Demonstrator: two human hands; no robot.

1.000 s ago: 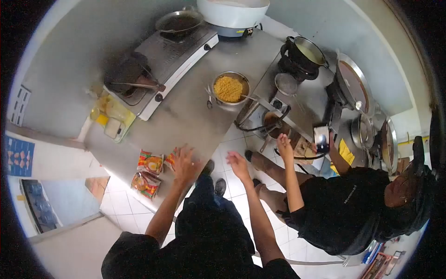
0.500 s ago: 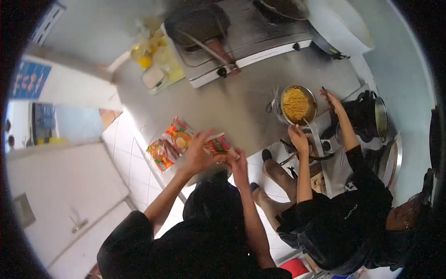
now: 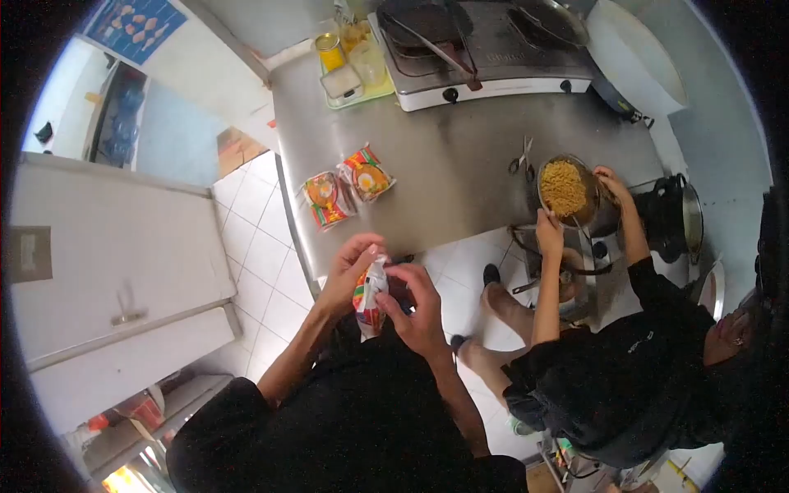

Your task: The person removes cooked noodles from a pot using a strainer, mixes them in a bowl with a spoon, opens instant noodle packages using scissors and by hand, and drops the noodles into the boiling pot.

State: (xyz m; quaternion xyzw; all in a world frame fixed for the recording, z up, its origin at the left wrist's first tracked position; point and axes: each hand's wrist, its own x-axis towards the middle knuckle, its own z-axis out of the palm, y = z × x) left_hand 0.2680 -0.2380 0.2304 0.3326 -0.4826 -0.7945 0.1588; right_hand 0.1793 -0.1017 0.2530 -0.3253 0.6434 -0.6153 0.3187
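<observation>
A noodle packet [image 3: 369, 300] is held upright in front of my torso, off the counter edge. My left hand [image 3: 349, 275] grips it from the left, with fingers at its top edge. From the right, my right hand [image 3: 417, 308] pinches the packet's upper part. Two more packets lie side by side on the steel counter, one red and orange [image 3: 327, 199] and one with an egg picture [image 3: 366, 173]. To the right, a metal bowl of yellow noodles [image 3: 564, 187] is held by a co-worker's two hands.
Scissors [image 3: 522, 159] lie beside the bowl. A two-burner stove [image 3: 493, 85] stands at the back of the steel counter [image 3: 444, 172]. A green tray [image 3: 357, 97] holds containers. The co-worker [image 3: 608, 378] stands at my right, near a black pot [image 3: 670, 215].
The third packet has come off the counter into both my hands, close to my body. The co-worker's phone is gone from view, and both their hands now hold the bowl. The view has turned.
</observation>
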